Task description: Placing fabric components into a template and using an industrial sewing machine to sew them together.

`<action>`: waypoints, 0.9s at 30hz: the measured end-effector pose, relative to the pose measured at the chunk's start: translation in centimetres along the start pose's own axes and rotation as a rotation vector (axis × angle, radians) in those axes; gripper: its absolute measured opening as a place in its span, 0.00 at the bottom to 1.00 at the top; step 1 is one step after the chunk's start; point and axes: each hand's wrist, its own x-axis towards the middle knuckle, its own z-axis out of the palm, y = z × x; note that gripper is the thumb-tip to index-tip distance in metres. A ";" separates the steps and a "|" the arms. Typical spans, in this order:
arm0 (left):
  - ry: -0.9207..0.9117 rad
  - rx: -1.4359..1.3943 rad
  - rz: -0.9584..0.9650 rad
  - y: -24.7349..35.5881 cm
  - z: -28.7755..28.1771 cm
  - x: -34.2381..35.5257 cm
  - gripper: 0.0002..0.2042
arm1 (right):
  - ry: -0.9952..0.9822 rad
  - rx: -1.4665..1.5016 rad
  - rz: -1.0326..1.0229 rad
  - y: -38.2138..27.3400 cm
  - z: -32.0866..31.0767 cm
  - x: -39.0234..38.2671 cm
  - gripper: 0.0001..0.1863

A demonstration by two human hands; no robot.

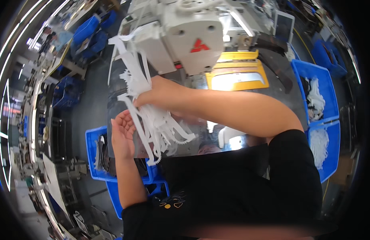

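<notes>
A loose bundle of white, strap-like pieces with toothed edges (pixel 143 82) hangs over the left part of the shiny metal table (pixel 185 150). My right hand (pixel 155 94) reaches across from the right and is closed around the middle of this bundle. Strips splay out above and below its grip, some dangling past the table's front edge. Just to the left of the bundle is my left hand (pixel 123 126), palm showing and fingers loosely curled, with nothing visible in it. A few white pieces (pixel 229 136) lie on the tabletop under my right forearm.
A big white sewing-type machine (pixel 193 38) stands at the back of the table. Beside it lies a yellow frame plate (pixel 257 80). Blue bins (pixel 335 100) at the right hold white pieces; another blue bin (pixel 90 150) at the left holds dark ones.
</notes>
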 end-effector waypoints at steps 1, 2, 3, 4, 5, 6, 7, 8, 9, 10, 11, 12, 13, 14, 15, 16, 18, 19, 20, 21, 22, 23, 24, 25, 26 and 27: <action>0.012 0.052 -0.002 -0.6 -1.2 -0.1 0.34 | -0.033 -0.001 0.009 0.9 0.1 1.3 0.17; 0.030 0.105 -0.022 -1.0 -2.0 -0.3 0.32 | -0.014 -0.005 0.088 1.6 -0.1 2.3 0.18; 0.076 0.213 -0.012 -1.7 -2.5 -0.2 0.32 | 0.011 -0.015 0.171 2.2 -0.3 3.4 0.19; 0.116 0.324 -0.005 -1.7 -1.9 0.0 0.32 | 0.145 -0.180 0.253 2.8 -0.2 4.5 0.21; 0.119 0.317 -0.025 -1.2 -1.0 -0.6 0.29 | 0.091 -0.330 0.211 2.7 -1.3 5.2 0.23; 0.138 0.311 -0.028 -1.2 -0.7 -0.7 0.29 | 0.034 -0.479 0.165 2.8 -2.4 5.4 0.26; 0.113 0.571 0.032 -1.2 -0.5 -0.6 0.29 | 0.019 -0.488 0.171 2.9 -2.7 5.1 0.26; 0.085 0.831 0.089 -1.0 -0.2 -0.4 0.30 | 0.115 -0.533 0.153 2.8 -3.0 4.9 0.29; 0.017 0.949 0.104 -0.5 0.3 0.1 0.32 | 0.227 -0.574 0.138 2.8 -3.7 4.4 0.32; 0.024 0.941 0.096 -0.6 0.3 0.2 0.32 | 0.220 -0.581 0.147 2.2 -4.0 3.7 0.32; 0.002 1.069 0.205 -0.7 0.3 0.3 0.32 | 0.188 -0.622 0.180 1.2 -4.1 2.9 0.35; -0.024 1.198 0.318 -0.9 0.3 0.5 0.32 | 0.158 -0.660 0.212 0.7 -4.2 2.5 0.38; -0.021 1.194 0.313 -0.9 0.3 0.8 0.32 | 0.154 -0.663 0.216 1.1 -4.1 2.5 0.38; -0.016 1.174 0.313 -1.0 0.1 1.1 0.32 | 0.167 -0.766 0.147 1.8 -4.0 2.5 0.36; -0.020 1.151 0.318 -1.1 0.2 1.4 0.31 | 0.191 -0.869 0.077 2.4 -4.0 2.2 0.34; -0.025 1.147 0.319 -1.0 0.5 1.4 0.31 | 0.212 -0.970 0.006 2.7 -4.0 1.9 0.32; -0.003 1.302 0.540 -0.5 1.3 1.1 0.33 | 0.226 -0.945 0.014 2.5 -3.5 1.3 0.29; -0.008 1.302 0.540 -0.5 1.9 0.7 0.33 | 0.235 -0.918 0.019 2.5 -3.2 1.0 0.27; -0.113 1.349 0.573 -0.6 2.7 0.0 0.34 | 0.239 -0.915 0.021 2.7 -3.2 0.8 0.27; -0.212 1.397 0.606 -0.7 3.3 -0.5 0.36 | 0.270 -0.986 -0.055 2.8 -3.1 0.6 0.25; -0.212 1.400 0.604 -1.1 3.5 -0.7 0.36 | 0.301 -1.055 -0.132 3.0 -3.0 0.4 0.24; -0.254 1.450 0.522 -1.7 3.6 -0.8 0.37 | 0.301 -1.052 -0.132 3.3 -3.1 0.1 0.24; -0.297 1.496 0.438 -2.1 3.7 -0.8 0.38 | 0.287 -1.169 -0.308 3.6 -3.2 -0.3 0.22; -0.301 1.495 0.437 -2.2 3.6 -0.5 0.38 | 0.271 -1.283 -0.485 3.7 -3.3 -1.0 0.21; -0.296 1.489 0.422 -2.3 3.5 0.0 0.39 | 0.276 -1.283 -0.481 3.7 -3.4 -2.1 0.21; -0.286 1.482 0.406 -2.3 3.3 0.5 0.40 | 0.239 -1.278 -0.543 2.9 -3.1 -3.6 0.19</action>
